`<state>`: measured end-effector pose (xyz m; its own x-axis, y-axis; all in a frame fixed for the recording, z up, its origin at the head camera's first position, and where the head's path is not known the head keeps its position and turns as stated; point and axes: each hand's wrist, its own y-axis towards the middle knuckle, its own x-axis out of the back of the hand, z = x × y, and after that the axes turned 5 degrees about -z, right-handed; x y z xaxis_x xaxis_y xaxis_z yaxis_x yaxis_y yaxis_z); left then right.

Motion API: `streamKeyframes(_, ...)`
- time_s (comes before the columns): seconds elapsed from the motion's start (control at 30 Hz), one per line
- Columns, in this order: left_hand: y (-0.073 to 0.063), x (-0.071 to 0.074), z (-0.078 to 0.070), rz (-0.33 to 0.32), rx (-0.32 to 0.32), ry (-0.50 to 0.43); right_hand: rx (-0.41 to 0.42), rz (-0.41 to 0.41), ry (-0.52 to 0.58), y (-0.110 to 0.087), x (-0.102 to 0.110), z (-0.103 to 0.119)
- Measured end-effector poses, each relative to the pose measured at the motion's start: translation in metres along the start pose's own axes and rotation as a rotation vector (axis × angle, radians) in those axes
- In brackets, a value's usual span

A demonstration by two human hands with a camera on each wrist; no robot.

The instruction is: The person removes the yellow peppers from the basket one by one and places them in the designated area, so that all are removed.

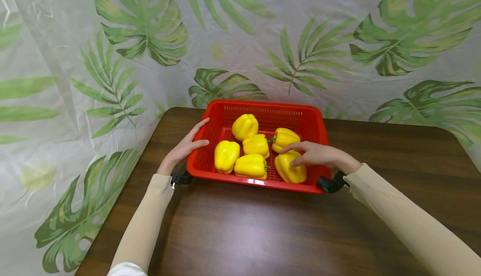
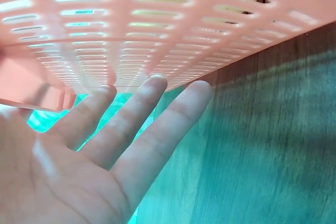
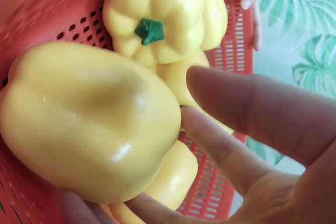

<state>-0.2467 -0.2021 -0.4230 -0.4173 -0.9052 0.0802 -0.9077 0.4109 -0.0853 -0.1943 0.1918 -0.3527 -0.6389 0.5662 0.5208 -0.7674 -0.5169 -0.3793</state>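
Note:
Several yellow bell peppers lie in a red plastic basket with slotted walls. My left hand rests along the basket's left side, its thumb at the rim. In the left wrist view, three straight fingers extend beside the outer slotted wall. Over the front right bell pepper is my right hand, with its fingers spread apart about it. That bell pepper fills much of the right wrist view and partly hides the lower fingers. How firmly they touch it cannot be made out.
The basket stands near the back edge of a dark wooden table. Close behind hangs a pale curtain printed with green leaves. Black wrist straps show at the left wrist and right wrist, beside the basket's front corners.

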Motion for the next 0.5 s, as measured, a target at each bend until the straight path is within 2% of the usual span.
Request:
streamKeyframes(0.27,-0.0012,-0.0005,-0.0005,0.006,-0.004,-0.021,-0.012,0.078,0.01,0.0075,0.0005,-0.0029)
streamKeyframes(0.5,0.0003,-0.0011,-0.0008,0.001,0.025,-0.068,0.011,0.032,0.066,0.0087,0.0005,-0.0053)
